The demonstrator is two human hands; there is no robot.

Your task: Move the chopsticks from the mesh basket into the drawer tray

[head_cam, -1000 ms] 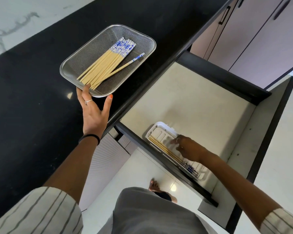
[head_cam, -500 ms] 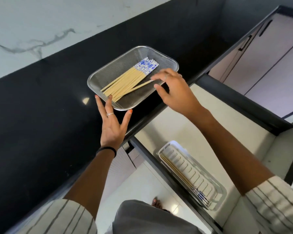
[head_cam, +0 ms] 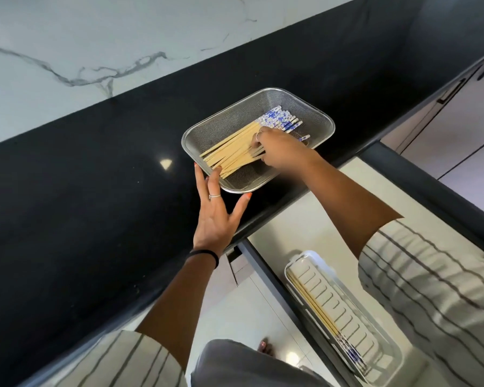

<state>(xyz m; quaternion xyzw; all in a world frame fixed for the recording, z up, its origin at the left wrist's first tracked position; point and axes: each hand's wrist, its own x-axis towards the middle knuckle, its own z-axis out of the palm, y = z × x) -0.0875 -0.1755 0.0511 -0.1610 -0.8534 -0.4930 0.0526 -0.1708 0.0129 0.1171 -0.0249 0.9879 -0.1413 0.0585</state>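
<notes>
**Reaching into the mesh basket**

Mesh basket [head_cam: 316,115] on the black counter [head_cam: 95,191], holding the chopsticks [head_cam: 229,148]. Right hand [head_cam: 277,149] down among them, fingers curled onto several sticks; grasp not clear. Left hand [head_cam: 215,216] splayed flat against the basket's near corner. Below the basket, drawer tray [head_cam: 386,356] with a few chopsticks already in.

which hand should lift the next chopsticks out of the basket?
Right. The right hand is already inside the mesh basket, fingers on the chopsticks. The left hand rests open against the basket's near rim, seemingly steadying it.
</notes>
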